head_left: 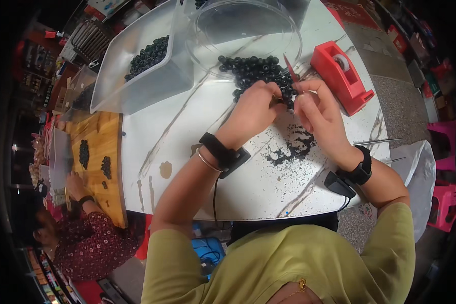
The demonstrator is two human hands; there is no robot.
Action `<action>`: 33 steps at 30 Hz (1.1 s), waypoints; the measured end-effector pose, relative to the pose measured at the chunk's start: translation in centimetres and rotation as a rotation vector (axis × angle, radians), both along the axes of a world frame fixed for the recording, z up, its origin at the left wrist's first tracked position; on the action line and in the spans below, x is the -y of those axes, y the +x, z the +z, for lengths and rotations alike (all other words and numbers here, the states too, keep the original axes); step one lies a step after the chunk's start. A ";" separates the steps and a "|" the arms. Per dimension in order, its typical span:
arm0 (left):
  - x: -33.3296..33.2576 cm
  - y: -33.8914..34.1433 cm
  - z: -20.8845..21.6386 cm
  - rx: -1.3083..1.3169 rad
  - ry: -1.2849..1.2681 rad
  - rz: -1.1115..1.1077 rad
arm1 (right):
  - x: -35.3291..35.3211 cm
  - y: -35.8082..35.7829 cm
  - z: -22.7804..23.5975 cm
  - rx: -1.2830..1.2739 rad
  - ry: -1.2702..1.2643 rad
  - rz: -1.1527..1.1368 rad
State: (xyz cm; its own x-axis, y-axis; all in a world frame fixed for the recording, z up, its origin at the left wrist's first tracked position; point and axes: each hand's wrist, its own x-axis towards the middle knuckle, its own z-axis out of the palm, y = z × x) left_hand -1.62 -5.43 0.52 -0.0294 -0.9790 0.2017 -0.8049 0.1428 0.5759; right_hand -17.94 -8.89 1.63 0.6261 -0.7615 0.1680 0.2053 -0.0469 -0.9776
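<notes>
A heap of round black beads (251, 68), some showing holes, lies on the white marbled table (162, 137) in front of me. My left hand (256, 109) is closed in a pinch at the near edge of the heap; whatever its fingertips hold is hidden. Beside it, my right hand (319, 109) grips a slim pointed knife (290, 68), its reddish blade slanting up and away over the beads. The two hands' fingertips are close together. Below them, dark shavings and crumbs (294, 149) are scattered over the tabletop.
A translucent bin (142, 91) with more dark beads stands at left, behind a round clear tray (243, 35). A red tape dispenser (342, 76) sits right of my right hand. Thin metal rods (377, 142) overhang the right edge. A co-worker's hand (76, 185) rests by a wooden board (99, 147).
</notes>
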 end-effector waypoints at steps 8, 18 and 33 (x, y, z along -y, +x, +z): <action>-0.9 0.3 0.2 0.043 0.029 -0.003 | -0.3 0.0 0.2 0.000 0.031 0.051; -4.4 0.8 0.7 -1.410 0.199 -0.071 | -1.0 0.1 0.1 -0.068 0.045 0.181; -4.8 0.4 -0.7 -1.533 0.086 -0.117 | -1.5 -0.3 -0.2 -0.187 -0.103 0.293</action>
